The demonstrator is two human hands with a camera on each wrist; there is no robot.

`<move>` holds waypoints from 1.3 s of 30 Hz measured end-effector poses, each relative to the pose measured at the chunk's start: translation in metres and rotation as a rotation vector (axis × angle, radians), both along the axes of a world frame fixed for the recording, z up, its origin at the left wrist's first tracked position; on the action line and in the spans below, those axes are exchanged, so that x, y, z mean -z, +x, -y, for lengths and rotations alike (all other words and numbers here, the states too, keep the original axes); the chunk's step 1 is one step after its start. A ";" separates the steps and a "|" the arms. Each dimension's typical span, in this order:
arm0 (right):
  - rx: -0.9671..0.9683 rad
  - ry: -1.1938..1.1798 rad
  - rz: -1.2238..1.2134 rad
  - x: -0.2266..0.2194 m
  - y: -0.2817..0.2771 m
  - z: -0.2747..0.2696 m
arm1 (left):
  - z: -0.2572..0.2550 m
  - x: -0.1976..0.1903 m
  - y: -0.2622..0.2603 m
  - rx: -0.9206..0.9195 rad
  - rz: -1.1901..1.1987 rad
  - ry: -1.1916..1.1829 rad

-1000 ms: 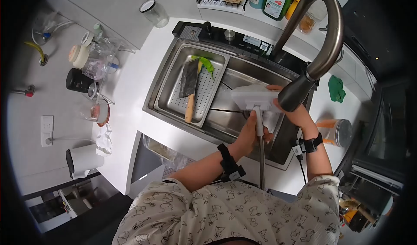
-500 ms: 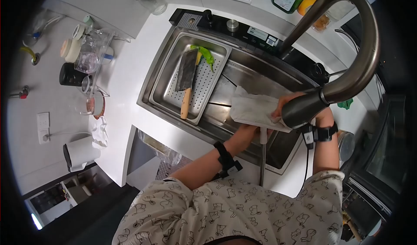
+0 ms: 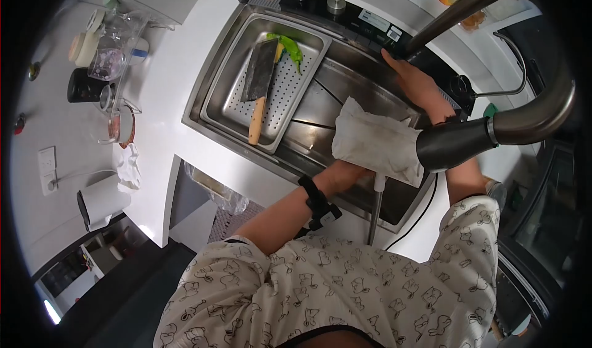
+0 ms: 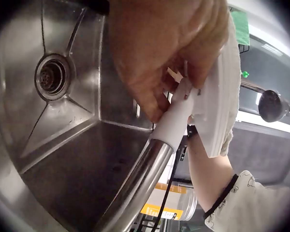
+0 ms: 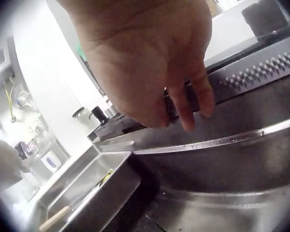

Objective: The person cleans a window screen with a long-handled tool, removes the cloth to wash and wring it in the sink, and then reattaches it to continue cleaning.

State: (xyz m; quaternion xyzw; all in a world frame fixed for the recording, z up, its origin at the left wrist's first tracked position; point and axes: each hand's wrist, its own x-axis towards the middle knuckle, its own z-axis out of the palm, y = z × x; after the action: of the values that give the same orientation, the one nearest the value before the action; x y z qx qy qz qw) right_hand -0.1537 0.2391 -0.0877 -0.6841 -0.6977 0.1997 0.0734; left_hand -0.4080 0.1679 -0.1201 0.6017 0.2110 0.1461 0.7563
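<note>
- Left of centre: one perforated tray (image 3: 290, 104) bearing one cleaver (image 3: 260, 70) and green pepper (image 3: 291, 51), its number of pieces unclear.
- Centre: the left hand (image 3: 345, 176) grips the white collar (image 4: 173, 124) beneath one flat head (image 4: 216, 108), likely light and stiff. The collar seems the best hold; one metal pole (image 3: 374, 215) below may be slippery if wet.
- Right of centre: one cloth (image 3: 376, 139) covers the head, probably soft; wetness unclear.
- Upper right: the right hand (image 3: 419, 86), fingers extended and holding nothing, is near the sink's back edge.
</note>
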 end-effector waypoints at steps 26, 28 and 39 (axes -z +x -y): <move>0.466 -0.181 -1.320 -0.009 0.005 0.013 | 0.014 -0.021 -0.018 -0.257 -0.098 -0.398; 0.547 -0.096 -1.162 -0.017 0.021 0.034 | 0.005 -0.015 -0.030 -0.307 -0.016 -0.232; 0.583 -0.155 -0.929 -0.067 -0.150 0.277 | -0.046 -0.105 -0.047 -0.558 0.154 -0.202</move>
State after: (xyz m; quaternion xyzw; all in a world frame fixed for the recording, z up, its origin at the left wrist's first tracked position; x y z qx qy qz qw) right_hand -0.3034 -0.0378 -0.0209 -0.6924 -0.3570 0.5024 0.3751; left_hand -0.4555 0.2143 -0.0148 0.4296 0.3235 0.3716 0.7567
